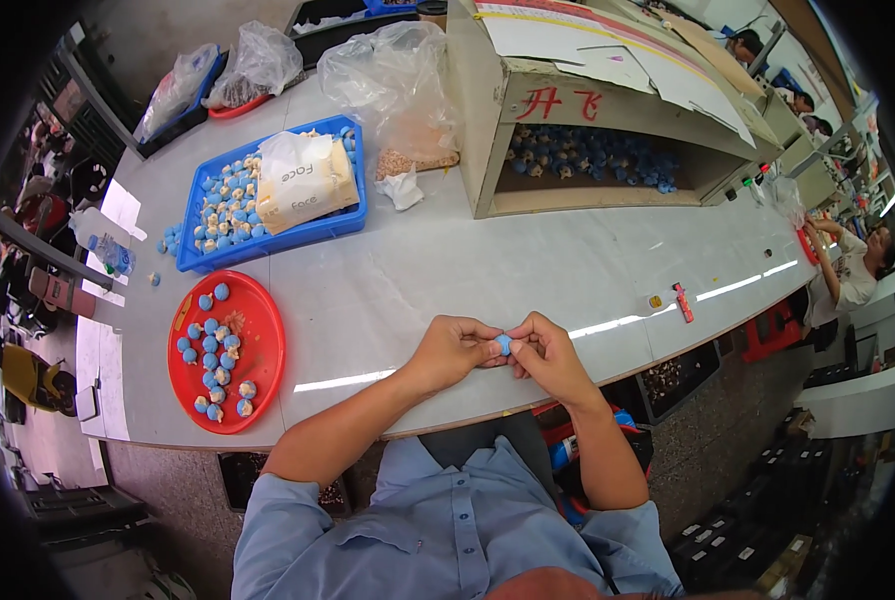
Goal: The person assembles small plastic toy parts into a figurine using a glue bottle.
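Note:
Between my fingertips, just above the near edge of the table, is a small round blue piece (505, 345). My left hand (455, 350) is closed and pinches it from the left. From the right, my right hand (551, 358) also grips it with thumb and fingers; its underside is hidden. To the left of my forearm lies a round red tray (268, 345) with several similar blue-and-cream pieces (210, 361) scattered in it. Farther back, a blue rectangular tray (268, 245) is filled with more of these pieces, and a tissue pack (308, 178) rests on top of them.
An open-fronted cabinet (496, 150) at the back holds a pile of blue pieces (593, 155). A clear plastic bag (393, 75) and crumpled tissue (403, 189) are beside it. To the right lie a red stick-like item (684, 303) and a small yellowish item (655, 301). Another person (853, 265) works at far right.

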Motion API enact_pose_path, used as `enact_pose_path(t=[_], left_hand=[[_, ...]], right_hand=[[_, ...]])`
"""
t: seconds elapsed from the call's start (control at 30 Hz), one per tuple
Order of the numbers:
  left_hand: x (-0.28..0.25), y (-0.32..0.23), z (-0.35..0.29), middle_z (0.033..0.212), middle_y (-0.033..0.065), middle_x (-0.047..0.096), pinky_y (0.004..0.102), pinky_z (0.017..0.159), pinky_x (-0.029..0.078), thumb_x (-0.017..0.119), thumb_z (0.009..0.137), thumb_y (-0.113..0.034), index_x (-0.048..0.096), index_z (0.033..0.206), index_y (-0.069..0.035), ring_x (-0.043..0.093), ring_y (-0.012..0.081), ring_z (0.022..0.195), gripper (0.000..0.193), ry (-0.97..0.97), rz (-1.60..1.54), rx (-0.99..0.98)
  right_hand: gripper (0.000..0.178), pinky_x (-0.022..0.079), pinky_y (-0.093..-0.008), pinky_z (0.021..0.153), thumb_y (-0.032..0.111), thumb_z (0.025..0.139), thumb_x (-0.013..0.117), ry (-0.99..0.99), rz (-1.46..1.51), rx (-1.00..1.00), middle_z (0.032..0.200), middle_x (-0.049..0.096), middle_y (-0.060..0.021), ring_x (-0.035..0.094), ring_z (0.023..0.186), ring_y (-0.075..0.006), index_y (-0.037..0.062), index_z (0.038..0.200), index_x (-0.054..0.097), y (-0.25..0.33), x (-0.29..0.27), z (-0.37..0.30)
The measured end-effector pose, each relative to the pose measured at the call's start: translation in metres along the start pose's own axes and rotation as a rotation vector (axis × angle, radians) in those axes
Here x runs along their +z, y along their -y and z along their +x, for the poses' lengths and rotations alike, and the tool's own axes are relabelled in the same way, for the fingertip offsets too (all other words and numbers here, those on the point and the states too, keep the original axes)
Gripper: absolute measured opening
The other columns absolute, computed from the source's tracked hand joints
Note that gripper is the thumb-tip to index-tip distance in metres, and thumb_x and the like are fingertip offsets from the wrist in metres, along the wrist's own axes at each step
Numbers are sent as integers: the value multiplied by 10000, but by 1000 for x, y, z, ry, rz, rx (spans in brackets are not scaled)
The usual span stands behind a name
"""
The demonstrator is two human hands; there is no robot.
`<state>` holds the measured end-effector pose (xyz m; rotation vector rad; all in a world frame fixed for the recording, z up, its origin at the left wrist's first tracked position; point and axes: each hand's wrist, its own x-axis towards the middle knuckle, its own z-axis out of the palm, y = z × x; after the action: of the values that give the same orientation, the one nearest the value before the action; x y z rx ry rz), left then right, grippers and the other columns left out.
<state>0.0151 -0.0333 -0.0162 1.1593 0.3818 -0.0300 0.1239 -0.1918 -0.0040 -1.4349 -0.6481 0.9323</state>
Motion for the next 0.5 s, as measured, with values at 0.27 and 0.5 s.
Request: enact_pose_path(t=[0.27, 0.5], left_hand=[[-1, 1, 0, 1044, 190, 661, 283, 841, 567, 666, 886, -18, 578, 1124, 98, 680, 199, 939, 279, 20, -98, 111], [0, 1, -3, 990, 139, 661, 277, 808, 558, 730, 826, 5, 559, 1082, 47, 676, 175, 899, 310, 43, 12, 156]], right_hand=[[122, 473, -220, 642, 25, 928, 564, -122, 130, -86, 836, 601, -34, 547, 700, -72, -8, 1045, 565, -10, 5, -4], [175, 482, -218, 718, 32, 931, 573, -137, 110, -183, 896, 610, -32, 563, 780, -68, -18, 1099, 570, -22, 5, -7]])
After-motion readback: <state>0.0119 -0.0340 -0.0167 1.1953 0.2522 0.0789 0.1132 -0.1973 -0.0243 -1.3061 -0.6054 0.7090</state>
